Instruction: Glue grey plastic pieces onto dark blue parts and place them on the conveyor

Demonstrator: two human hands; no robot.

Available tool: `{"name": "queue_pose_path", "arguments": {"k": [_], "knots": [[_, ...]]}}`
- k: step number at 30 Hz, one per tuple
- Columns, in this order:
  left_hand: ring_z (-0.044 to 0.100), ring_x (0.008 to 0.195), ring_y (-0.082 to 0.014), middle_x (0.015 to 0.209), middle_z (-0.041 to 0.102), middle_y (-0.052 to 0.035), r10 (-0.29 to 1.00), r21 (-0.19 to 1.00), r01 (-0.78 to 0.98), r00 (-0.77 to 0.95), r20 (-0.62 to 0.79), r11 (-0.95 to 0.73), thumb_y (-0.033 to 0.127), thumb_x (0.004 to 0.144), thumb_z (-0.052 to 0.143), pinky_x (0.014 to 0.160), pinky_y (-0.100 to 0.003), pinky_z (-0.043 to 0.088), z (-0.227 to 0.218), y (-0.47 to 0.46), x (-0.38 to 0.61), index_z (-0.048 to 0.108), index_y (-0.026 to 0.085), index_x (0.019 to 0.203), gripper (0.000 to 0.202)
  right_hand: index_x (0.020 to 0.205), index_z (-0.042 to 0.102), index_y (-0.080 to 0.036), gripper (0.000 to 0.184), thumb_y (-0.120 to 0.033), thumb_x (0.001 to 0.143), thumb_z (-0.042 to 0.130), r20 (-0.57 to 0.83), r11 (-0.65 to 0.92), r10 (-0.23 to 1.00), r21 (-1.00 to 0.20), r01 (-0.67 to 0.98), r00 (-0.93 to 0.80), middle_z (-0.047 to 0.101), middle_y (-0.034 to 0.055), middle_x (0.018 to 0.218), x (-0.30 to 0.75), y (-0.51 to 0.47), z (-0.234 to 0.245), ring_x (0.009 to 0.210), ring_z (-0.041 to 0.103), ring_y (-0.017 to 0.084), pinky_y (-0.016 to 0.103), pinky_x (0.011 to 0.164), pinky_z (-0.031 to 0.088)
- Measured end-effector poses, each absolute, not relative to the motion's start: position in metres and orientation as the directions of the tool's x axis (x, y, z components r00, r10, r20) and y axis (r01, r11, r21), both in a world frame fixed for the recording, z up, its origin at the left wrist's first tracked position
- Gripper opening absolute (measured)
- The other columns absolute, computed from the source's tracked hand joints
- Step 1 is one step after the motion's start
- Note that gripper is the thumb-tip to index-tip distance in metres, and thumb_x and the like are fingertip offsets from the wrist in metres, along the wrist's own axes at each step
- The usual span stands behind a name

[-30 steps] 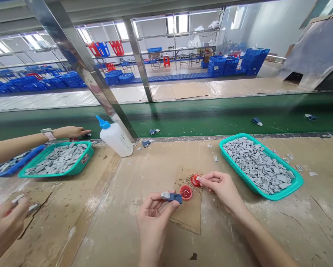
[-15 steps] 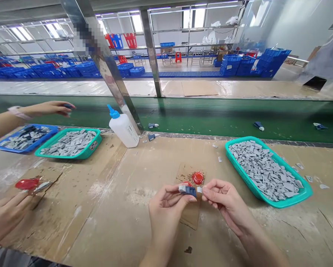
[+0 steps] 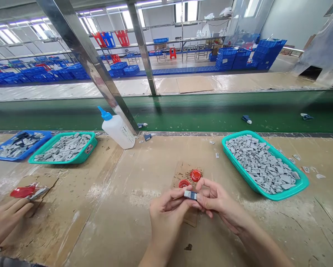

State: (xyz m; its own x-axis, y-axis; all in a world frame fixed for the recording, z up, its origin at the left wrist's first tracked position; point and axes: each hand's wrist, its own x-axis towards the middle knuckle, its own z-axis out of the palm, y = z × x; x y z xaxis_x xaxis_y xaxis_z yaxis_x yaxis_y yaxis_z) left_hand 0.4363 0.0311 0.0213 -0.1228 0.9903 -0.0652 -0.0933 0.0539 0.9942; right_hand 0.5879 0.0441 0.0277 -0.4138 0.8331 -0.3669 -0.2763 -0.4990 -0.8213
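My left hand (image 3: 166,217) and my right hand (image 3: 217,200) meet over a cardboard scrap (image 3: 187,172), both pinching a small blue-and-grey plastic part (image 3: 190,195). Its far end is hidden by my fingers. Just beyond my fingertips, two red plastic caps (image 3: 195,175) (image 3: 184,183) sit on the cardboard among brown granules. A teal basket of grey pieces (image 3: 277,197) lies to the right of my right hand.
A co-worker's hand (image 3: 5,226) is at lower left by a red cap (image 3: 22,191). Behind it are a teal basket (image 3: 83,159) and a blue tray (image 3: 5,157). A white glue bottle (image 3: 117,131) lies tilted by a green conveyor belt (image 3: 183,113).
My hands have come together, and both now pinch the blue-and-grey part. My right hand has left the red cap. The view has shifted slightly.
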Motion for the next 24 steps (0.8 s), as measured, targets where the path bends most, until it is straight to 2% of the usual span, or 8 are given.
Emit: {"name": "queue_pose_path", "arguments": {"k": [3, 9, 13, 15, 19, 21, 24], "knots": [[0.071, 0.075, -0.0268, 0.084, 0.074, -0.0039, 0.995, 0.991, -0.118, -0.072, -0.076, 0.067, 0.015, 0.059, 0.077, 0.065, -0.035, 0.062, 0.021, 0.032, 0.435, 0.071, 0.021, 0.072, 0.015, 0.085, 0.052, -0.02, 0.035, -0.045, 0.071, 0.07, -0.348, -0.491, 0.832, -0.825, -0.28, -0.433, 0.06, -0.0016, 0.065, 0.588, 0.043, 0.027, 0.058, 0.047, 0.01, 0.018, 0.045, 0.03], [0.065, 0.1, -0.0249, 0.107, 0.07, -0.0056, 0.983, 0.988, -0.073, 0.132, -0.127, 0.137, 0.018, 0.068, 0.072, 0.092, -0.035, 0.052, 0.044, 0.048, 0.44, 0.069, 0.022, 0.103, 0.036, 0.083, 0.057, -0.017, 0.028, -0.044, 0.079, 0.064, -0.302, -0.379, 0.912, -0.877, -0.294, -0.276, 0.065, 0.003, 0.07, 0.593, 0.042, 0.033, 0.065, 0.054, 0.012, 0.02, 0.052, 0.038], [0.065, 0.099, -0.0264, 0.112, 0.067, -0.009, 0.934, 0.983, 0.006, 0.311, -0.177, 0.185, 0.022, 0.069, 0.071, 0.086, -0.037, 0.055, 0.062, 0.069, 0.453, 0.067, 0.02, 0.108, 0.04, 0.077, 0.061, -0.017, 0.028, -0.045, 0.078, 0.063, -0.26, -0.305, 0.949, -0.902, -0.305, -0.18, 0.064, 0.0021, 0.066, 0.604, 0.045, 0.042, 0.063, 0.054, 0.012, 0.021, 0.053, 0.039], [0.065, 0.098, -0.0266, 0.112, 0.067, -0.0112, 0.911, 0.984, 0.03, 0.375, -0.173, 0.175, 0.024, 0.071, 0.069, 0.083, -0.039, 0.055, 0.062, 0.087, 0.462, 0.065, 0.018, 0.11, 0.04, 0.081, 0.064, -0.018, 0.03, -0.047, 0.079, 0.06, -0.257, -0.284, 0.958, -0.909, -0.306, -0.126, 0.066, 0.0037, 0.072, 0.613, 0.046, 0.044, 0.066, 0.056, 0.014, 0.022, 0.054, 0.04], [0.064, 0.101, -0.0234, 0.105, 0.069, -0.012, 0.934, 0.987, 0.149, 0.357, 0.002, -0.059, 0.019, 0.075, 0.062, 0.091, -0.04, 0.049, 0.042, 0.153, 0.478, 0.063, 0.015, 0.108, 0.034, 0.097, 0.063, -0.021, 0.033, -0.049, 0.081, 0.056, -0.245, -0.215, 0.964, -0.949, -0.229, 0.108, 0.067, 0.007, 0.092, 0.632, 0.049, 0.045, 0.077, 0.058, 0.018, 0.024, 0.057, 0.043], [0.064, 0.099, -0.0232, 0.101, 0.071, -0.0103, 0.945, 0.903, 0.358, 0.299, 0.132, -0.239, 0.012, 0.073, 0.057, 0.091, -0.041, 0.048, 0.034, 0.192, 0.484, 0.065, 0.016, 0.101, 0.03, 0.096, 0.062, -0.021, 0.032, -0.048, 0.08, 0.058, -0.214, -0.175, 0.951, -0.968, -0.18, 0.222, 0.066, 0.0071, 0.096, 0.64, 0.05, 0.044, 0.081, 0.058, 0.019, 0.025, 0.061, 0.044], [0.057, 0.109, -0.0299, 0.103, 0.069, -0.0131, 0.948, 0.845, 0.447, 0.253, 0.193, -0.291, 0.002, 0.067, 0.055, 0.101, -0.054, 0.034, 0.033, 0.246, 0.493, 0.067, 0.016, 0.097, 0.035, 0.094, 0.061, -0.022, 0.029, -0.047, 0.08, 0.058, -0.175, -0.143, 0.941, -0.981, -0.128, 0.289, 0.065, 0.0066, 0.098, 0.647, 0.05, 0.045, 0.082, 0.058, 0.018, 0.025, 0.062, 0.044]]}}
